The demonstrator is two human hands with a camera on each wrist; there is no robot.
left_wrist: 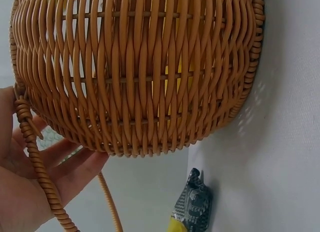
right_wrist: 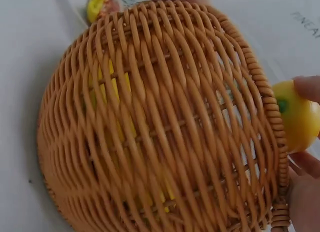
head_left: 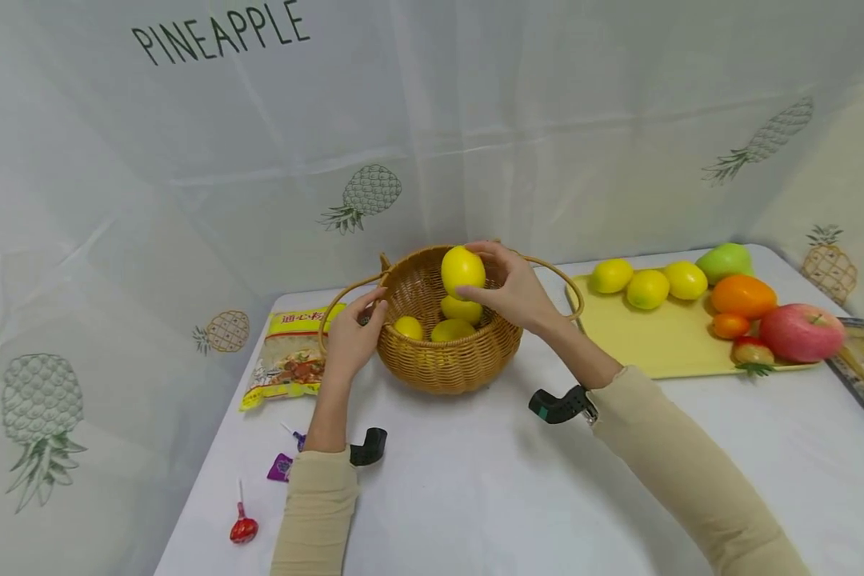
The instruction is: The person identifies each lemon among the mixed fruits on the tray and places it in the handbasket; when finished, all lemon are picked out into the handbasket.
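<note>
A brown wicker basket (head_left: 450, 368) stands on the table with several lemons (head_left: 452, 330) inside. My left hand (head_left: 353, 334) holds its left side at the rim, beside the handle; in the left wrist view the handle (left_wrist: 39, 167) crosses in front of the palm and the fingers (left_wrist: 75, 169) lie along the outer weave. Over the basket's opening, my right hand (head_left: 507, 286) pinches another lemon (head_left: 463, 272) between thumb and fingers. From the right wrist that lemon (right_wrist: 297, 117) shows just past the rim, its green-marked end towards the basket.
On the right, a yellow tray (head_left: 641, 344) bears several lemons (head_left: 648, 289), a green pear (head_left: 725, 262), orange fruits (head_left: 744, 297), a strawberry (head_left: 752, 352) and a red apple (head_left: 802, 333). At left lie a food packet (head_left: 288, 356), a red lollipop (head_left: 243, 529) and a purple-wrapped sweet (head_left: 280, 467). A pineapple-print curtain (head_left: 511, 160) hangs behind.
</note>
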